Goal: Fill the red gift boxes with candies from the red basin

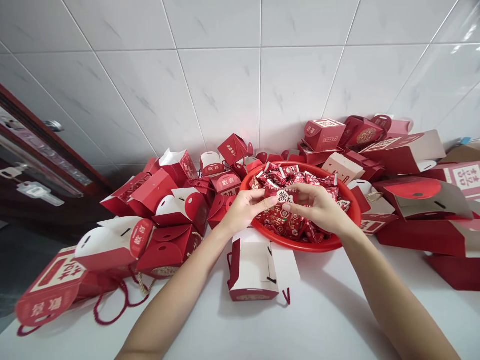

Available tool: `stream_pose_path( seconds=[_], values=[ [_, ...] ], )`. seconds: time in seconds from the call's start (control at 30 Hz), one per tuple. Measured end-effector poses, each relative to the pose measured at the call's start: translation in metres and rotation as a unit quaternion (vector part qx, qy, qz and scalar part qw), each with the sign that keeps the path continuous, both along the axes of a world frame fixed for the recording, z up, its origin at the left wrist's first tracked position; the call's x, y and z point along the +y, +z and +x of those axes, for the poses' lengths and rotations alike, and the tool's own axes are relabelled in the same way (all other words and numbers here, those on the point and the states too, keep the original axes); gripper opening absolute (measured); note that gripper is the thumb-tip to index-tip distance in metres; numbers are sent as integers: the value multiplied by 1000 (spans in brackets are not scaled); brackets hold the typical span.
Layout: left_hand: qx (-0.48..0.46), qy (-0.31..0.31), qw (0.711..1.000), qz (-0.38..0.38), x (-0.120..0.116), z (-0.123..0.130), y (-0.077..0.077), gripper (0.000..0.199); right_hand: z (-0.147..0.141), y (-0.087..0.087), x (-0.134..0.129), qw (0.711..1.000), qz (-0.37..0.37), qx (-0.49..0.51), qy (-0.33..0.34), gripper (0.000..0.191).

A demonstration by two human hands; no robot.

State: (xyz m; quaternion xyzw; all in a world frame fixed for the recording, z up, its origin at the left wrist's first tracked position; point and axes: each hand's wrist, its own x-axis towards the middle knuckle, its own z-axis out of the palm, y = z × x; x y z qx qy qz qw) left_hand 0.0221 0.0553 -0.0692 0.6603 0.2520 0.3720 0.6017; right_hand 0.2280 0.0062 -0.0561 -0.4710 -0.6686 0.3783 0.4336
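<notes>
Left hand and right hand grip one candy packet. Below them, a gift box stands unclosed — apparently unfilled.

Head-worn view, facing forward and down, close above tabletop

I count one red basin, one packet held over it, one open box just in front, and well over a dozen more boxes toward the table's back and side edges. Loose packets inside? Too jumbled to count.
</notes>
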Motion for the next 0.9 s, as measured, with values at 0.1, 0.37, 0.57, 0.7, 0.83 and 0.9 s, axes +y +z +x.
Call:
stream_pose_path(
  seconds=[0.1,0.37,0.57,0.7,0.83,0.9],
  values=[
    [-6,-6,1000,-14,1,0,-1,28,-1,-1,0,1000,28,-10,-7,41],
    [-10,-1,1000,-28,0,-1,-1,35,-3,-1,0,996,85,-8,-15,44],
    [-10,6,1000,-25,1,-1,2,39,-2,-2,0,994,89,20,-52,40],
    [2,14,1000,-24,2,-3,1,35,-2,-2,-1,994,90,22,-49,40],
    [5,29,1000,11,2,-3,2,31,-2,-1,0,995,90,16,-39,38],
    [1,34,999,27,1,-2,4,29,-1,-1,0,996,87,10,-36,38]
  ],
)
